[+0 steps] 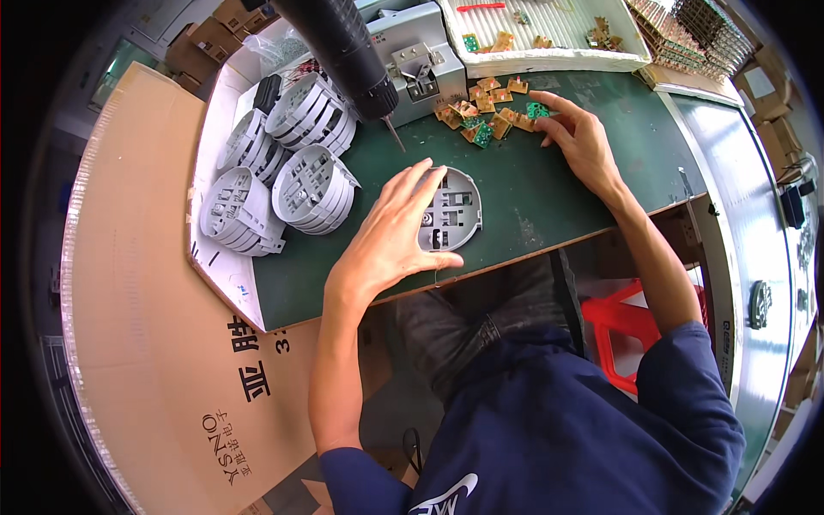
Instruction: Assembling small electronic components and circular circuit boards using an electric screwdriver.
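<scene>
My left hand spans a round light-grey plastic housing lying on the green bench, thumb along its near rim and fingers at its far rim. Slots and small metal parts show inside the housing; its left side is hidden by my hand. At the far right of the board pile, my right hand pinches a small green circuit board between thumb and forefinger. Several loose brown and green circuit boards lie beside it. A black electric screwdriver hangs bit-down, beyond my left hand.
Stacks of similar grey housings stand at the left, inside a white board edge. A metal-fronted machine is at the back, beside a white foam tray with more boards. Cardboard flanks the left; a red stool stands below the bench.
</scene>
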Available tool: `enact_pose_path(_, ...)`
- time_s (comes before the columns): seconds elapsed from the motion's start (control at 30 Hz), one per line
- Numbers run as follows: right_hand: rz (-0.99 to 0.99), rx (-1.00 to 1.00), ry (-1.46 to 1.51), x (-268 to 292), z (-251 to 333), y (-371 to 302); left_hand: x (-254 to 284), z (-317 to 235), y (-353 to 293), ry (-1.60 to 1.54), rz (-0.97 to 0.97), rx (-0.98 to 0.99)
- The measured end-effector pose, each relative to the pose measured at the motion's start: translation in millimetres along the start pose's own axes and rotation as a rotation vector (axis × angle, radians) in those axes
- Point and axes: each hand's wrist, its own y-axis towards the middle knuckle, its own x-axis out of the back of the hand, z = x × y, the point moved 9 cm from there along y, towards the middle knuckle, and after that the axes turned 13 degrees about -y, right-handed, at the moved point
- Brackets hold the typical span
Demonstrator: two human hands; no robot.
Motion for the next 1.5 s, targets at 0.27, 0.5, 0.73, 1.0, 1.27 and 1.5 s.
enact_pose_path(0.27, -0.008, 0.048, -0.037, -1, 5, 1, -8, 14, -25, -0.847, -0.281, 0.004)
enact_pose_path(0.5, -0.040, 0.044, -0.002, 2, 4, 0, -30, 18, -36, -2.186, -0.395, -0.125)
enact_pose_path(0.73, 0.000, -0.021, 0.014, 12, 10, -18, -26, 14, -39, -2.148, -0.352, -0.143)
enact_pose_path(1.0, 0.136, 0.171, -0.173, -13, 69, -66, -24, 19, -38, -1.857, -0.404, -0.118)
enact_pose_path(1.27, 0.237, 0.002, 0.343, -29, 70, -64, -9, -10, -19, 0.098, -0.584, 0.043)
enact_pose_path(1.5, 0.325, -0.071, 0.646, -38, 68, -67, 2, -32, -22, -0.073, -0.706, -0.140)
